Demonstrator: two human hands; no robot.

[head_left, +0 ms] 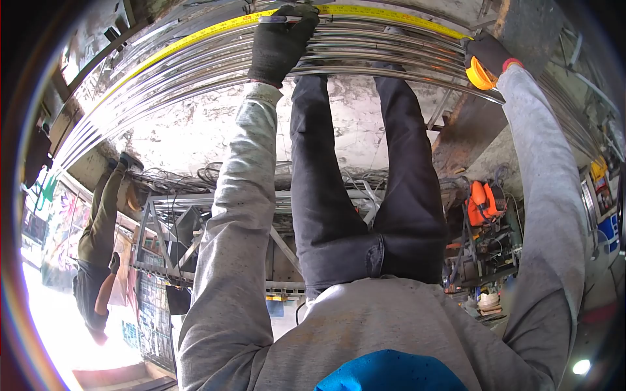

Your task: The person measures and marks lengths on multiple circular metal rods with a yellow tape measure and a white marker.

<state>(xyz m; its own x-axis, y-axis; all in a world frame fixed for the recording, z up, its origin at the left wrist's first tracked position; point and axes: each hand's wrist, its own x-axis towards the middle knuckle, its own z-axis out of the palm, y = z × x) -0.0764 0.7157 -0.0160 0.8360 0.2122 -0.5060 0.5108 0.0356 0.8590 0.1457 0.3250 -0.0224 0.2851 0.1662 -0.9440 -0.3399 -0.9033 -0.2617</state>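
Note:
Long shiny metal tubes (385, 57) lie side by side across the top of the view. A yellow measuring tape blade (208, 30) stretches along the far tubes. My left hand (282, 49), in a dark glove, is closed over the far tubes at the blade. A small pale piece shows at its fingers; I cannot tell what it is. My right hand (488, 51), also gloved, is closed around the tape measure (480, 75) at the right end of the blade. Its orange-yellow case shows below the fingers.
My legs (365, 176) stand under the tubes on a stained pale floor (189, 124). Behind are a metal frame (169, 228), tangled cables (208, 173) and an orange item (482, 202) among tools. Another person (98, 260) stands at the left, by a bright opening.

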